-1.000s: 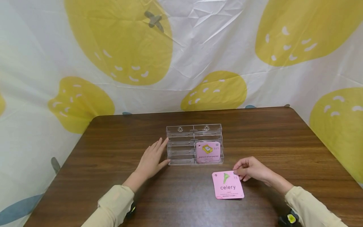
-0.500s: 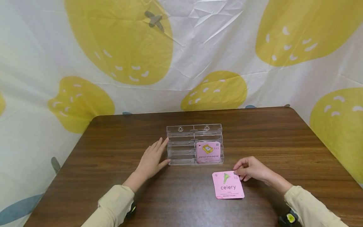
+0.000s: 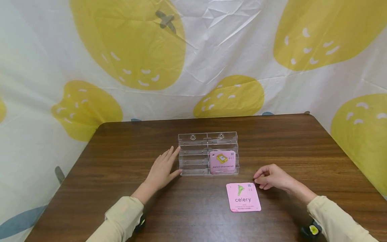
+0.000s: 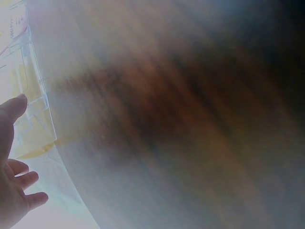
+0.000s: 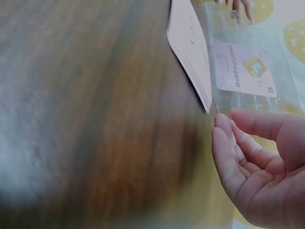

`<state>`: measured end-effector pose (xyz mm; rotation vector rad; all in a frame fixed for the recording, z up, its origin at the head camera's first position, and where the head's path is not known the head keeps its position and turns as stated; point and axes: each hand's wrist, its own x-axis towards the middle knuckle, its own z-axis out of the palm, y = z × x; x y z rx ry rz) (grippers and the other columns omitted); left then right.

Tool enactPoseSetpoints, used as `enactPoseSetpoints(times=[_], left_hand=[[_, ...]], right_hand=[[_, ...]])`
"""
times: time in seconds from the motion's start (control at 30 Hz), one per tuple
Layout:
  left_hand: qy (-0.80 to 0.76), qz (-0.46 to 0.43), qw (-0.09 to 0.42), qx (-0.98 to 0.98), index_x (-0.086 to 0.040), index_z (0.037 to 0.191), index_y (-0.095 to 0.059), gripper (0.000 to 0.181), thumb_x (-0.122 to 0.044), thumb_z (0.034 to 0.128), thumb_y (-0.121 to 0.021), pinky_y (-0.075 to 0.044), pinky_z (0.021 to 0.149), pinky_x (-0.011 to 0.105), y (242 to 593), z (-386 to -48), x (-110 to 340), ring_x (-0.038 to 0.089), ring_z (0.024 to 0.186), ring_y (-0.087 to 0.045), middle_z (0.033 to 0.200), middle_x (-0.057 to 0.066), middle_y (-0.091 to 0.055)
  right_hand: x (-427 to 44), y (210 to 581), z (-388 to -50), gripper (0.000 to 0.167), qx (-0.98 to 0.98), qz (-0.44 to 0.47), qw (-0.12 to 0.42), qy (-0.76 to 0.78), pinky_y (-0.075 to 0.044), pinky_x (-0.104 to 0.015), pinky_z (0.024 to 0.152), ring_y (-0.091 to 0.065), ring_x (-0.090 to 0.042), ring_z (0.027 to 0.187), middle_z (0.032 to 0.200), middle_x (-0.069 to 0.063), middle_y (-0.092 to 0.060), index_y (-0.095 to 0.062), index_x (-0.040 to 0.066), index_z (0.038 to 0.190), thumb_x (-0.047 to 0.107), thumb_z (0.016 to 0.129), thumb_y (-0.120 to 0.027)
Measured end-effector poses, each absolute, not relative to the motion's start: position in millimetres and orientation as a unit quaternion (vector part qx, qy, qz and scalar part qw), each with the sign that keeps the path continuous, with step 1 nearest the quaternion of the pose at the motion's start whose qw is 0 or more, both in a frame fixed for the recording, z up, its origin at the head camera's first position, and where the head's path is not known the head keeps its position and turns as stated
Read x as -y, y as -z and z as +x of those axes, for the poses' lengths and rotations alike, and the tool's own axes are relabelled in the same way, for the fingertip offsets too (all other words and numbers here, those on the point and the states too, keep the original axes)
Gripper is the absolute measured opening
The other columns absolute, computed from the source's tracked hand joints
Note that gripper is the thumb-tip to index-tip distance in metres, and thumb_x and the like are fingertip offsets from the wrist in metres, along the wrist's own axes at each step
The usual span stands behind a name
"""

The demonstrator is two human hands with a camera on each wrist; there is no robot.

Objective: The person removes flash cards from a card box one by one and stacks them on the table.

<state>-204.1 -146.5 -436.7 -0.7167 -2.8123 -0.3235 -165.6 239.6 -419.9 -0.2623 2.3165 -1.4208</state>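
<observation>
A clear card holder [image 3: 193, 153] with stepped compartments in two columns stands on the table. A pink pencil sharpener card [image 3: 222, 162] sits in the front right compartment. My left hand [image 3: 160, 169] rests at the holder's left side, fingers fairly straight, index fingertip and thumb [image 4: 16, 106] at its edge. In front of the holder lies a stack of pink cards [image 3: 243, 197], a celery card on top; the right wrist view shows the layered card edges. Just off the stack's upper right corner is my right hand [image 3: 273, 176], fingers loosely bent, thumb and index apart, holding nothing.
The brown wooden table [image 3: 121, 148] extends around the holder. A white cloth with yellow fruit prints [image 3: 145, 104] hangs behind its far edge. Black wrist devices [image 3: 312, 230] sit under the sleeves.
My right hand has let go of the corner of the celery card and moved slightly right and away from the stack. The left hand has stayed at the holder.
</observation>
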Motion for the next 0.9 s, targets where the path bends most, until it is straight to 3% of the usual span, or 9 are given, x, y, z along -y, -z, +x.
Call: enactPoseSetpoints(times=[0.63,0.9], left_hand=[[0.114,-0.246,0.117,0.955,-0.012,0.144,-0.024,0.079,-0.036,0.0818,-0.066,-0.033,0.099,0.053,435.2,-203.0,145.7,0.035,0.125,-0.038,0.141,0.023,-0.034],[0.110,-0.244,0.111,0.957,-0.013,0.145,-0.023,0.079,-0.037,0.0825,-0.064,-0.032,0.099,0.053,434.8,-202.9,145.2,0.035,0.125,-0.038,0.141,0.022,-0.033]], right_hand=[[-232.3,392.1,-181.7,0.027,-0.832,-0.137,0.195,0.501,-0.054,-0.036,0.068,-0.064,-0.022,0.075,0.085,-0.018,-0.064,-0.053,-0.019,0.100,0.001,0.083,-0.058],[-219.4,385.2,-187.0,0.026,-0.844,-0.160,0.168,0.484,-0.054,-0.030,0.064,-0.063,-0.017,0.075,0.086,-0.018,-0.066,-0.057,-0.016,0.098,0.003,0.082,-0.062]])
